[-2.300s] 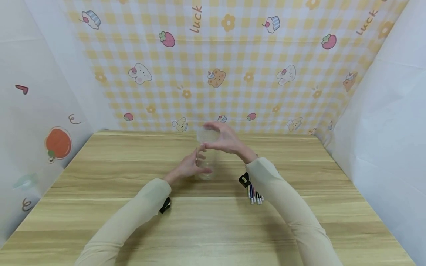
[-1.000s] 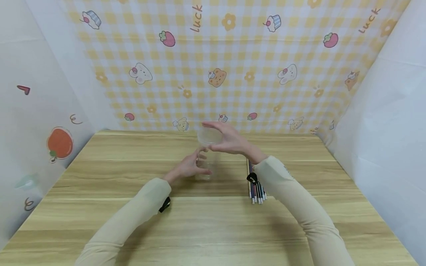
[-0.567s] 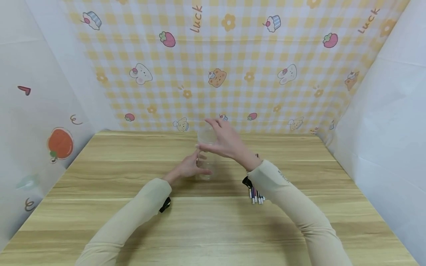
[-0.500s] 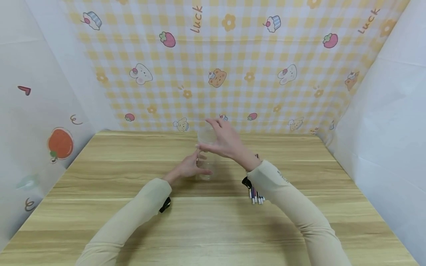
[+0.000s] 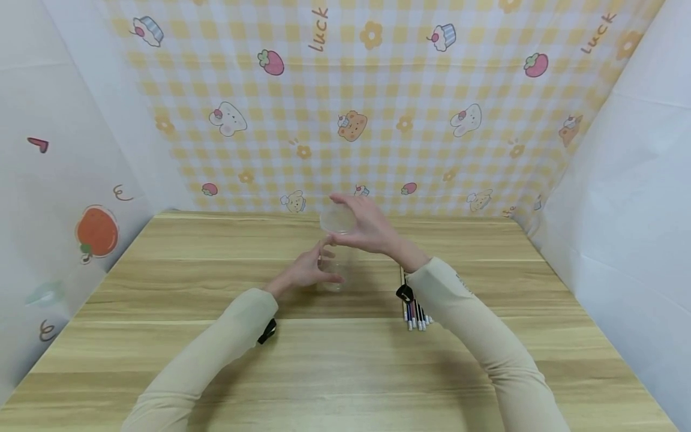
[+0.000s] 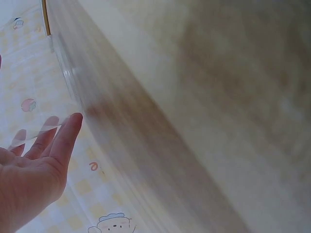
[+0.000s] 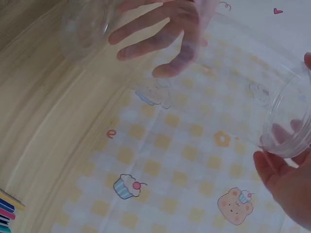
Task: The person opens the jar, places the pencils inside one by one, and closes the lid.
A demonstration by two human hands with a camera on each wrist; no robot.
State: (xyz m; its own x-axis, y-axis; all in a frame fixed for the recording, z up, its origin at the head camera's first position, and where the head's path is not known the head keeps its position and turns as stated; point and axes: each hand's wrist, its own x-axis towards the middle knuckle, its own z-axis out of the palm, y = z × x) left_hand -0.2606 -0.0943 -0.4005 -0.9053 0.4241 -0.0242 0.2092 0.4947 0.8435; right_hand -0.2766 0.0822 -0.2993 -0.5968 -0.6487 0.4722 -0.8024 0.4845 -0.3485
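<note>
A tall clear plastic jar (image 5: pixel 333 284) stands upright on the wooden table, its see-through wall hard to make out. My left hand (image 5: pixel 306 269) holds the jar's body low down, thumb in front and fingers round the far side. Through the wall, the right wrist view shows the fingers of that left hand (image 7: pixel 177 31). On top is a clear round lid (image 5: pixel 336 222), gripped at its rim by my right hand (image 5: pixel 368 225) between thumb and fingers. The right wrist view has the ridged lid (image 7: pixel 286 119) at the jar's mouth.
Several dark and coloured pencils (image 5: pixel 414 317) with white ends lie on the table (image 5: pixel 335 372) under the right forearm. A yellow checked cloth (image 5: pixel 372 90) rises behind the table. White sheets (image 5: pixel 621 198) close off both sides.
My right hand has twisted back and forth at the lid, its wrist swinging right, then left, and now partly right again. The left hand keeps its hold in the same place.
</note>
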